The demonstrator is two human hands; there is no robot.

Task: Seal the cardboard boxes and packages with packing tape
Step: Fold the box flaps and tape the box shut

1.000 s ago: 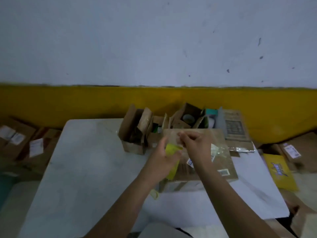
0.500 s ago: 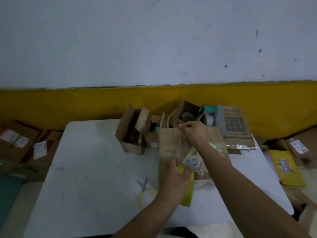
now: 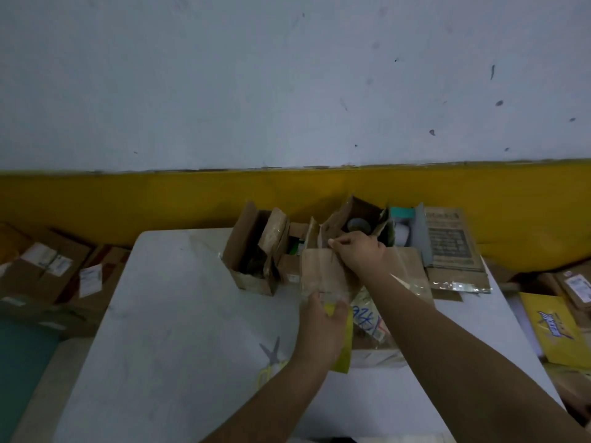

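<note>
Taping in hand: tape (image 3: pixel 323 278) is stretched over the cardboard box (image 3: pixel 412 262) on the tabletop (image 3: pixel 179 314), its end pinched by the right grip (image 3: pixel 361 254) at the box's 12 o'clock, the yellow dispenser (image 3: pixel 344 356) held by the left grip (image 3: pixel 319 327) at 6 o'clock. Next, probably: tape to be pressed flat and cut

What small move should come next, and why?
Probably press the tape strip down onto the cardboard box: the right hand pinches its end at the far edge, the left hand grips the yellow dispenser at the near side, so the strip spans the top.

Left hand (image 3: pixel 321 327) near, fingers curled gripping, right hand (image 3: pixel 359 255) outstretched, pinching
</note>
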